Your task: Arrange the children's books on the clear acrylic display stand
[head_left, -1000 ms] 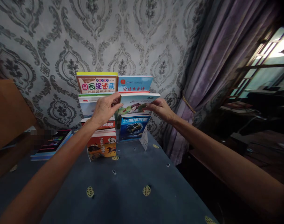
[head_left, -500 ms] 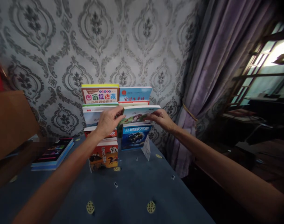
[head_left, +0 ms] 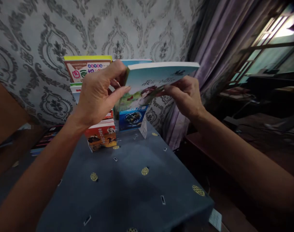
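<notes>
Between my two hands is a book (head_left: 149, 87) with a pale blue and green illustrated cover, raised in front of the rack. My left hand (head_left: 100, 93) is closed on its left edge, thumb on the cover. My right hand (head_left: 185, 96) pinches its right side, fingers partly behind it. Below the held book stands a blue book with a globe picture (head_left: 132, 119). Left of that is a red and orange book (head_left: 102, 137). Behind my left hand stands a yellow-topped book (head_left: 76, 69), partly covered. A light blue book (head_left: 134, 61) shows only its top edge.
A dark blue patterned cloth (head_left: 127, 180) covers the table, its right edge dropping off. A stack of books (head_left: 46, 141) lies at the left, near a brown cardboard box (head_left: 9, 109). A purple curtain (head_left: 207, 64) hangs at the right beside patterned wallpaper (head_left: 118, 25).
Both hands have lifted the pale blue and green book up out of the rack and nearer to me. The view has shifted closer and tilted down.
</notes>
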`<action>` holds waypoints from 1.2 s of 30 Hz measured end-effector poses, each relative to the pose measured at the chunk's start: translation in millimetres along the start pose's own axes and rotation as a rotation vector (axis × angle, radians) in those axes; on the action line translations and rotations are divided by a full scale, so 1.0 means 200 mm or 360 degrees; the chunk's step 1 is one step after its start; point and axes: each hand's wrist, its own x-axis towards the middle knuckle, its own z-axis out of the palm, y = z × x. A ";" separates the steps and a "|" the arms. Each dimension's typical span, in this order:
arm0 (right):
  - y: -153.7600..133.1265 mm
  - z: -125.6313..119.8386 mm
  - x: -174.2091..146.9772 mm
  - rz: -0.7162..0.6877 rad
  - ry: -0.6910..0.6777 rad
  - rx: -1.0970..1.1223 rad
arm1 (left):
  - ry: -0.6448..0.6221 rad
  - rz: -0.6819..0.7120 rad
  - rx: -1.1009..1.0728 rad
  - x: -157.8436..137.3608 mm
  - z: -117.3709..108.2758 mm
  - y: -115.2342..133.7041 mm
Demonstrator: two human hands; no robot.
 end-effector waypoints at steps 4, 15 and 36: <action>0.04 -0.01 -0.13 0.0121 -0.0086 0.0043 | -0.0122 -0.0014 -0.0087 -0.07 0.08 0.00; 0.40 0.03 -0.28 0.0338 -0.0119 0.0027 | -0.0309 -0.0203 0.0180 -0.24 0.34 -0.07; 0.84 0.21 -0.50 0.0543 -0.0196 -0.0147 | -0.0731 -0.0646 0.0561 -0.51 0.64 -0.14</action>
